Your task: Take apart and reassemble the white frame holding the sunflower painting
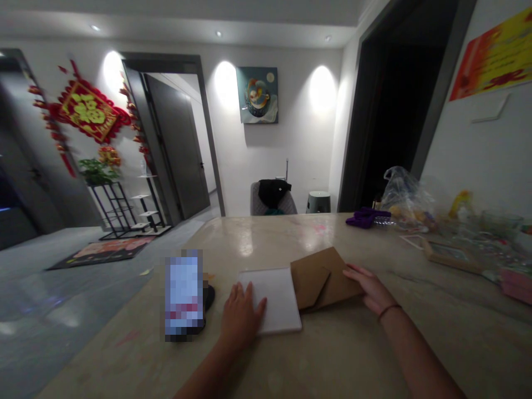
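A white square card (276,296) lies flat on the beige table (341,354) in front of me. My left hand (241,316) rests on its left edge with the fingers stretched out flat. A brown paper envelope (322,277) with its flap open lies beside the card, overlapping its right edge. My right hand (372,291) lies flat on the envelope's right side, fingers extended, a thin band on the wrist.
A phone (184,293) stands on a dark holder left of the card. At the table's right are a wooden picture frame (451,256), a clear plastic bag (405,197), a purple cloth (366,217) and other clutter. A chair (273,199) stands at the far end.
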